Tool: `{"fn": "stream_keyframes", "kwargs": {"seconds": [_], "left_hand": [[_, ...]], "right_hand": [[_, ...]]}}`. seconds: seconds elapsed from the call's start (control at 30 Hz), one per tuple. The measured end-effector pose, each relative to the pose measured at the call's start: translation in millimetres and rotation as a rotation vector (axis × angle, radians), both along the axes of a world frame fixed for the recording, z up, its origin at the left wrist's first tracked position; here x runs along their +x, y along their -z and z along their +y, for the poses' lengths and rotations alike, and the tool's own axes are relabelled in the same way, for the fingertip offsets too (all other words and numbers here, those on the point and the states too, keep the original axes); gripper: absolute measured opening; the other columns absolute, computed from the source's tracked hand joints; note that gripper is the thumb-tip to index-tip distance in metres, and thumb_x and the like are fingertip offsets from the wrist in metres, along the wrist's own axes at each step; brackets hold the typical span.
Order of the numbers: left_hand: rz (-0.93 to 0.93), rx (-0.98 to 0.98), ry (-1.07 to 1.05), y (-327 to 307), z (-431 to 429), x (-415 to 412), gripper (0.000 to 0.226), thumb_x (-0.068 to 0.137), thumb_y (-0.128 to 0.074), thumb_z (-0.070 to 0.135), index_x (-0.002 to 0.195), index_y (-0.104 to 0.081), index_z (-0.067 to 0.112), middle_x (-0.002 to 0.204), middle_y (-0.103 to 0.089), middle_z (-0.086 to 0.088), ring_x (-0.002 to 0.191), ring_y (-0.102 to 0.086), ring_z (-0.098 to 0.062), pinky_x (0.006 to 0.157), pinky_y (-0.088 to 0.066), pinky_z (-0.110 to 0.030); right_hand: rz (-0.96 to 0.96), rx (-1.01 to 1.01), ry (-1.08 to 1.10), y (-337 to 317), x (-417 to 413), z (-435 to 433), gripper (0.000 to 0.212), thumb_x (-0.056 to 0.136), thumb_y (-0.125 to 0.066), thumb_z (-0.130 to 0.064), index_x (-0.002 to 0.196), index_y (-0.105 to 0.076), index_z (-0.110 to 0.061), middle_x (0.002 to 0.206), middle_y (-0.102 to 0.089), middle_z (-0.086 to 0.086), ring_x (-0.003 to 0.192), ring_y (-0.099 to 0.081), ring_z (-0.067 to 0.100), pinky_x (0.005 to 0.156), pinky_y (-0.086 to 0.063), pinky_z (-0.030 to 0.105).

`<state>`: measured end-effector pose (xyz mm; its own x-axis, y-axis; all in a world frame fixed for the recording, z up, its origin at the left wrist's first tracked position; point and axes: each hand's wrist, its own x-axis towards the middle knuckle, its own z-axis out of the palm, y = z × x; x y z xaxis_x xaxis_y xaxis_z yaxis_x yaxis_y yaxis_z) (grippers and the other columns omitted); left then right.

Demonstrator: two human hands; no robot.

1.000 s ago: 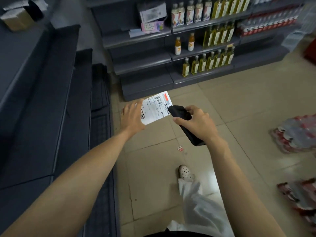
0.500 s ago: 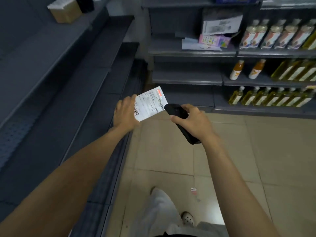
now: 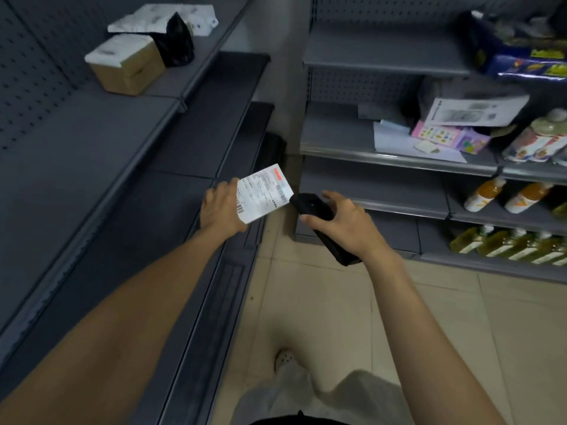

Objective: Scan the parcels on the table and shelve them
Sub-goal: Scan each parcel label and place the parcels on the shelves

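At frame centre, the left hand (image 3: pixel 221 208) grips a white labelled parcel (image 3: pixel 264 193); just right, the right hand (image 3: pixel 345 223) clasps a black handheld scanner (image 3: pixel 319 220).

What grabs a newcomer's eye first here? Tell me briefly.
At centre, the left hand holds a white-labelled parcel, and the right hand grips a black scanner beside it. A cardboard box sits on the upper left shelf; yellow bottles stand at lower right.

One scanner (image 3: pixel 310 205), two orange bottles (image 3: pixel 484 196) (image 3: pixel 528 198)
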<state>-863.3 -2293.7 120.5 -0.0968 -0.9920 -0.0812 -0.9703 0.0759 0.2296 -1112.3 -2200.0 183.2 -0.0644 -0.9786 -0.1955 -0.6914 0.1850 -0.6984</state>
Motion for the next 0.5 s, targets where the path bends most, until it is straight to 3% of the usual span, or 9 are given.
{"fn": "stream_keyframes", "kwargs": {"seconds": [0.17, 0.37, 0.5], "left_hand": [[0.065, 0.047, -0.092, 20, -64, 4, 0.109, 0.057, -0.089, 0.019, 0.146, -0.026, 0.023, 0.142, -0.038, -0.007, 0.130, -0.034, -0.036, 0.098, -0.042, -0.051], [0.055, 0.078, -0.285, 46, -135, 18, 0.111, 0.057, -0.090, 0.022, 0.147, -0.025, 0.024, 0.144, -0.036, -0.006, 0.131, -0.033, -0.035, 0.099, -0.043, -0.051], [0.092, 0.116, -0.475, 55, -179, 20, 0.114, 0.058, -0.091, 0.025, 0.149, -0.023, 0.021, 0.146, -0.034, -0.010, 0.132, -0.032, -0.038, 0.097, -0.044, -0.054]], "right_hand": [[0.036, 0.094, -0.070, 22, 14, -85, 0.089, 0.077, -0.072, -0.062, 0.151, -0.038, -0.025, 0.138, -0.060, 0.004, 0.126, -0.055, 0.028, 0.102, -0.046, 0.042], [0.051, 0.141, -0.250, 37, 18, -202, 0.083, 0.081, -0.072, -0.056, 0.149, -0.041, -0.023, 0.137, -0.061, 0.005, 0.124, -0.057, 0.026, 0.091, -0.043, 0.032], [0.062, 0.133, -0.386, 46, 18, -290, 0.083, 0.080, -0.073, -0.059, 0.147, -0.044, -0.020, 0.136, -0.062, 0.005, 0.121, -0.059, 0.025, 0.099, -0.048, 0.037]]}}
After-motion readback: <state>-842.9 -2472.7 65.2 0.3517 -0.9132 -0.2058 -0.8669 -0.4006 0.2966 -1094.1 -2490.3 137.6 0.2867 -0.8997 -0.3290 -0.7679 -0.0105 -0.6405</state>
